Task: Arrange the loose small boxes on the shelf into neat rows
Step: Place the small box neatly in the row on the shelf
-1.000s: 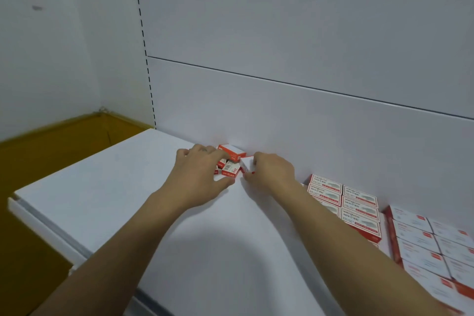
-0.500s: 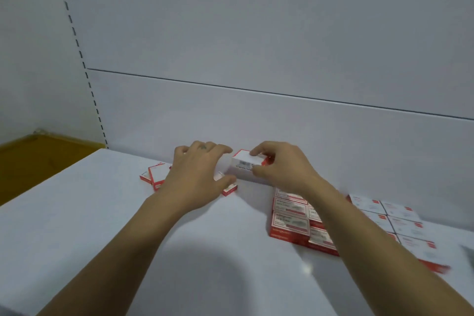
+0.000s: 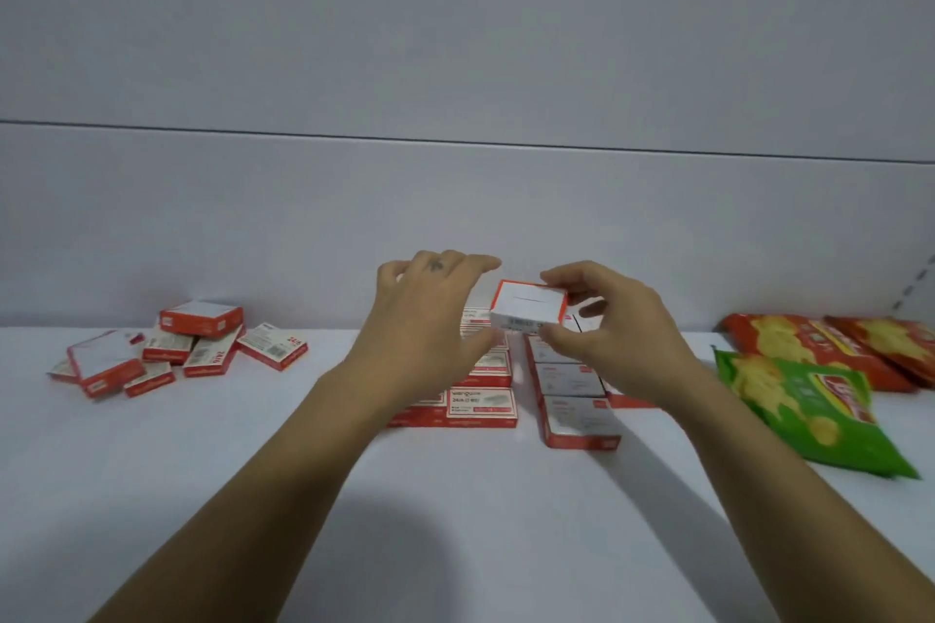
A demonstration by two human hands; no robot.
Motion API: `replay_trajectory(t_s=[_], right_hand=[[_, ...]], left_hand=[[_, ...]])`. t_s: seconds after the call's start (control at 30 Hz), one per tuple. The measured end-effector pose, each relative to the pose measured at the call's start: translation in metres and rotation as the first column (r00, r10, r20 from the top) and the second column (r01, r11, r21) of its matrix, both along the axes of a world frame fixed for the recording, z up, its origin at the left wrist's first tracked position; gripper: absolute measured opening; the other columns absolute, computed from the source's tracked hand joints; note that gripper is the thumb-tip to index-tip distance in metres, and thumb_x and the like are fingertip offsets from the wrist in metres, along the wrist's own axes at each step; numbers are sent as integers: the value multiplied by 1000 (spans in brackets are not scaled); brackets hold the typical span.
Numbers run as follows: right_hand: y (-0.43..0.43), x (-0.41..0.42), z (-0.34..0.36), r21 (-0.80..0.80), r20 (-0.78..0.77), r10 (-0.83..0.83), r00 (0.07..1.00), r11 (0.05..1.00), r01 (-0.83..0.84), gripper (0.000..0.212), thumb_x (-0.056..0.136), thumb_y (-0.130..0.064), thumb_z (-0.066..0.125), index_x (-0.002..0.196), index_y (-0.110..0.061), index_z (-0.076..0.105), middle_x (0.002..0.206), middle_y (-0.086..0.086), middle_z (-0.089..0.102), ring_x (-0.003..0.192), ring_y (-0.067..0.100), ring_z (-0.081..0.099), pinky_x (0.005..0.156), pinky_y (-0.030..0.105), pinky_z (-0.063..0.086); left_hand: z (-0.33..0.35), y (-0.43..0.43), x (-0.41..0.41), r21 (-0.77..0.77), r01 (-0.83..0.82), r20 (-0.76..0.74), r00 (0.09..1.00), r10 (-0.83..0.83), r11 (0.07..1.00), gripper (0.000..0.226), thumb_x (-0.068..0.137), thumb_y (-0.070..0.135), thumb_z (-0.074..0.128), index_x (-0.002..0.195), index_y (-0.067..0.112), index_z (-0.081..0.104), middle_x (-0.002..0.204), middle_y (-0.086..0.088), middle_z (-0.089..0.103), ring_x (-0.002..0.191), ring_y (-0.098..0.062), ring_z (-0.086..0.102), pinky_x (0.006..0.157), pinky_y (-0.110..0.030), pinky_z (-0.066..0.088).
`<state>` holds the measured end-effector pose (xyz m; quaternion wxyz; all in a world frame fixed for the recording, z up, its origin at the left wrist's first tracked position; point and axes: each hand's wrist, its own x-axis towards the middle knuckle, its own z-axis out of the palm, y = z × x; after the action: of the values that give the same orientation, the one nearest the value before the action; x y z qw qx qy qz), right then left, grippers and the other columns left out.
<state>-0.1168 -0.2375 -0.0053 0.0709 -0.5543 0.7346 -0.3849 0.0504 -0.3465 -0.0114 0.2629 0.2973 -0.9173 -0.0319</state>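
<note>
Change: Half a second before, the box (image 3: 528, 311) was pinched low beside the loose heap (image 3: 187, 349), with the left hand (image 3: 430, 334) next to it. Here both hands had shifted over to the rows (image 3: 571, 385), and the box was raised off the shelf (image 3: 455, 511).

Meaning for the task: One box appeared to have been taken from the heap and was not yet set down. Several more were left in the heap, so the sorting was judged far from done.

Right hand (image 3: 622, 339): Pinched the box, thumb on its near edge and fingers curled over its far side.

Left hand: Spread and holding nothing. Whether its thumb touched the box could not be told.

Box: Between the two hands, at the right hand's fingertips and above the far end of the rows.

Rows: Under and just below both hands, partly hidden by them.

Loose heap: Well to the left of the left hand, its boxes tilted and overlapping.

Snack bags (image 3: 809, 400): To the right of the right hand, apart from the rows.
</note>
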Motion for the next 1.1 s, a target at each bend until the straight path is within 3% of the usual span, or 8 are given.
replay_trajectory(t_s=[0.2,0.37,0.6,0.83,0.97,1.1], right_hand=[[21,-7,-30,-163,146,-36,989,985,60,37,76,-16,76,101,-38,61,103,-17,65,91,3,61,74,15,47],[31,5,-43,-275,217,-23,976,958,83,34,75,-15,77,99,-36,64,103,-16,66,90,4,62,78,17,49],[34,7,-49,-250,233,4,973,967,56,34,75,-20,74,99,-42,63,105,-16,64,93,7,61,80,16,50],[32,9,-49,-243,285,42,958,970,30,31,78,-15,72,102,-34,65,101,-18,66,91,6,62,81,20,50],[31,6,-50,-231,351,39,935,972,46,26,74,-31,69,100,-35,67,96,-16,68,87,8,63,80,25,51],[29,6,-48,-219,461,55,886,974,53,8,88,-29,65,94,-30,69,91,-13,71,85,9,65,83,33,53]], left_hand=[[-38,22,-5,-95,6,-147,989,-20,995,52,82,39,66,129,29,48,127,6,56,118,-18,46,102,-41,28],[-52,26,-3,-106,62,-166,983,-79,992,53,79,39,62,128,27,47,126,4,57,117,-19,47,100,-40,30],[-54,30,-8,-161,106,-222,965,-141,981,52,77,34,65,125,26,46,126,2,58,115,-19,49,99,-39,31],[-53,27,-6,-146,86,-222,968,-118,985,48,81,37,63,123,30,44,124,5,59,115,-14,46,99,-33,26],[-56,25,-6,-120,89,-271,955,-118,989,35,83,39,62,115,24,56,118,6,63,110,-15,50,98,-34,30],[-55,31,-8,21,81,-342,937,-69,996,31,83,41,61,108,23,62,108,10,64,102,-6,45,95,-32,35]])
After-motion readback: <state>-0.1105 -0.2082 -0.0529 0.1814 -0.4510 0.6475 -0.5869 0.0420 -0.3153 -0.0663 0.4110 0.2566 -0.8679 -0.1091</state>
